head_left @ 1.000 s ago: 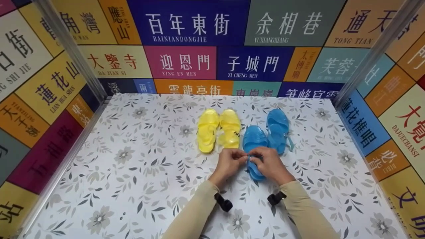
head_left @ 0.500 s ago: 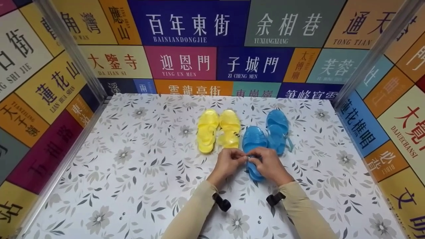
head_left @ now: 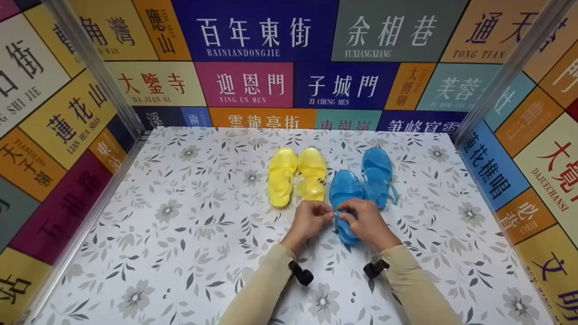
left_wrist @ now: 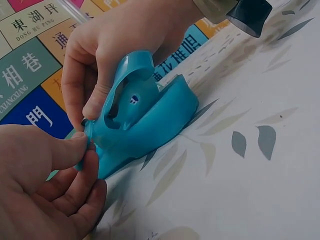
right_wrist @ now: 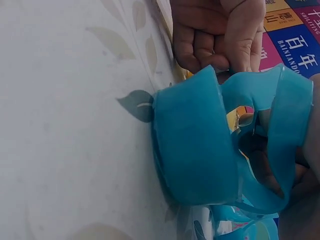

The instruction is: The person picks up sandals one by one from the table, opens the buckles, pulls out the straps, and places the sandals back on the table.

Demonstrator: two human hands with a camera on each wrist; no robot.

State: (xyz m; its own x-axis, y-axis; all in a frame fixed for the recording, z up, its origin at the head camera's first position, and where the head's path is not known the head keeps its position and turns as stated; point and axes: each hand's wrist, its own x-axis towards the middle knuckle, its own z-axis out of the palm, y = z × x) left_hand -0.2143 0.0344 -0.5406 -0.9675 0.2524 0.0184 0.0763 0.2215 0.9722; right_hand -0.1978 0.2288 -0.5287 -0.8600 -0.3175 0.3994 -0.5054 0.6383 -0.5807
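Note:
A blue jelly sandal (head_left: 346,185) lies with its toe away from me, both hands at its left side. Between thumb and fingers, my left hand (head_left: 311,221) pinches the end of its ankle strap (left_wrist: 89,131). My right hand (head_left: 368,222) grips the same strap at the small metal buckle, partly hidden by the fingertips. In the right wrist view the sandal's heel (right_wrist: 195,145) faces the camera, with the strap looped above the sole. The second blue sandal (head_left: 377,174) sits just to the right and a little farther off, its strap end hanging loose at the side.
Left of the blue pair stands a pair of yellow jelly sandals (head_left: 283,178), side by side. The table (head_left: 189,262) has a white leaf-and-flower covering. Panels with large printed characters (head_left: 246,85) wall it in at the back and both sides.

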